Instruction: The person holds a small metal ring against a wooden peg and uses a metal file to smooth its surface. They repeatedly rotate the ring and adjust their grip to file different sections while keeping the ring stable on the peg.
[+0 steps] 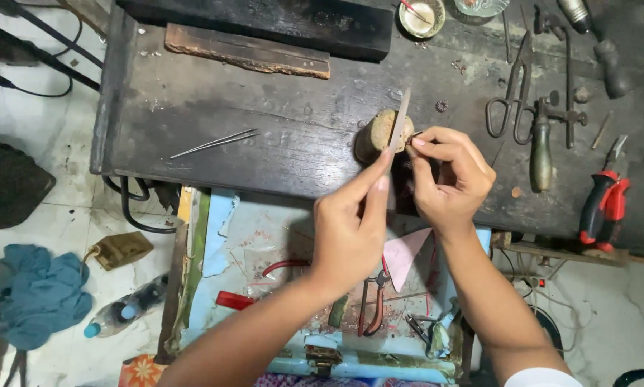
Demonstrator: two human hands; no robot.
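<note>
Dark scarred wooden tabletop (264,122) carries a stubby wooden peg (376,134). Left hand (350,229) pinches a slim flat metal file (399,122) against it; right hand (451,175) pinches something tiny there. A slipping file could nick those fingertips.

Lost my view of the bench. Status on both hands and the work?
Left hand pinching a flat file, upright. Right hand pinching a small piece against the wooden peg; piece too small to identify. Tweezers lie apart, nothing in the way.
</note>
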